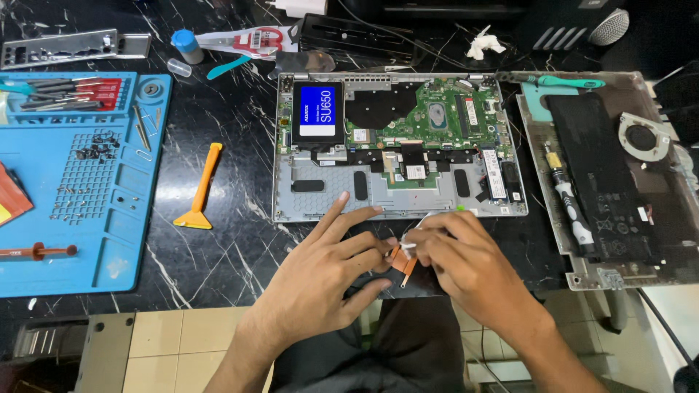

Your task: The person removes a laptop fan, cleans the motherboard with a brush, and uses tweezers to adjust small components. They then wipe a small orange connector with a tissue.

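We pinch a small copper heat pipe piece (402, 263) between our left hand (328, 273) and right hand (466, 262), fingertips pressed on it. Just beyond the grip lies the opened laptop base (397, 145); farther left, an orange pry tool (200, 185) and blue mat (80, 182).

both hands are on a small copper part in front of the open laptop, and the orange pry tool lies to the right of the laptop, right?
Not quite. The head view shows the pry tool lying left of the laptop, not right. The rest holds: left hand and right hand are on the copper part in front of it.
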